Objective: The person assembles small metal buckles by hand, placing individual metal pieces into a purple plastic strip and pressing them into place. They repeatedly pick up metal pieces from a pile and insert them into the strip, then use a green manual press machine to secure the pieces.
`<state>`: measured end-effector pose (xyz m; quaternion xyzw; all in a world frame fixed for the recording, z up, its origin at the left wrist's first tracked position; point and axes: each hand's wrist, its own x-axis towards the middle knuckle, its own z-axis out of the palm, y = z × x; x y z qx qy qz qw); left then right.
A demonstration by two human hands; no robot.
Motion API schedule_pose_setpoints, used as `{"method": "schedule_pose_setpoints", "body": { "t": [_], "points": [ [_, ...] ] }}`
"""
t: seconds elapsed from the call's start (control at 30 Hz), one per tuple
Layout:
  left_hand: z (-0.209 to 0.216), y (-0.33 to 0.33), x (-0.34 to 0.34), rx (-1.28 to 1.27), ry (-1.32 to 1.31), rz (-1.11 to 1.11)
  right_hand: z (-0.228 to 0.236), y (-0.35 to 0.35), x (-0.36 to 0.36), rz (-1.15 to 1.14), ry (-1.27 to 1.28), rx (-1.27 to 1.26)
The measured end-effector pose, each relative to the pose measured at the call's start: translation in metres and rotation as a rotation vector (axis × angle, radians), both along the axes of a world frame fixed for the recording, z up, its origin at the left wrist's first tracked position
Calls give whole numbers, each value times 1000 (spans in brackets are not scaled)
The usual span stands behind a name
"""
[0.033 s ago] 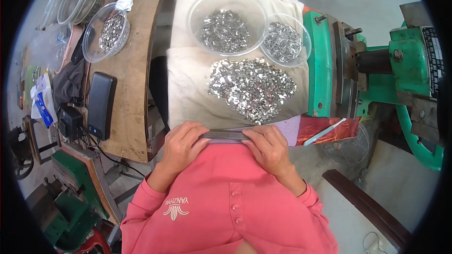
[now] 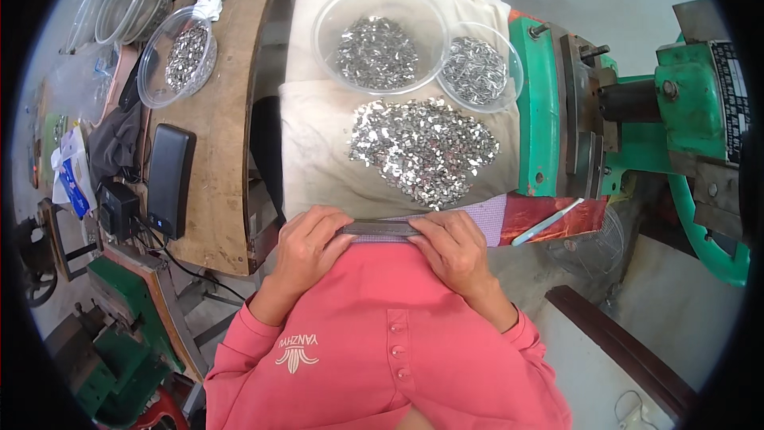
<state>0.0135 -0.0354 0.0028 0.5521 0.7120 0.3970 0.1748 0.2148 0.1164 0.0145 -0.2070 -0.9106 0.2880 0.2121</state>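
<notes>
A dark, narrow flat bar (image 2: pixel 380 228) lies crosswise close to my body, with an end in each hand. My left hand (image 2: pixel 312 240) is closed on its left end, fingers curled over it. At the other end, my right hand (image 2: pixel 454 244) pinches the bar between thumb and fingers. Just beyond the bar, a heap of small shiny metal pieces (image 2: pixel 426 151) is spread on a pale cloth (image 2: pixel 310 143). A purple woven mat (image 2: pixel 489 219) shows beneath the bar and beside my right hand.
Behind the heap stand a large clear tub (image 2: pixel 318 40) and a smaller clear bowl (image 2: pixel 516 84), both holding metal parts. A green machine (image 2: pixel 537 111) borders the right side. On the wooden table (image 2: pixel 219 111) at left are a black power bank (image 2: pixel 171 179) and another tub (image 2: pixel 151 91).
</notes>
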Motion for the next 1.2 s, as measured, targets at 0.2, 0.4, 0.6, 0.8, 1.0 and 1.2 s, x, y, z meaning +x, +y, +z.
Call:
{"method": "schedule_pose_setpoints", "body": {
  "t": [0.2,0.4,0.6,0.8,1.0,1.2],
  "points": [
    [0,5,1,-42,79,-48,-12,1,4,-16,5,-87],
    [15,19,2,-105,215,-171,-13,2,5,-5,15,-117],
    [13,21,7,-106,221,-197,-4,15,7,41,-37,-303],
    [14,23,6,-119,205,-209,12,32,0,33,-183,-557],
    [14,24,5,-123,192,-206,15,36,-8,68,-229,-518],
    [16,26,4,-122,175,-210,13,31,-6,71,-193,-405]
  ]
}}
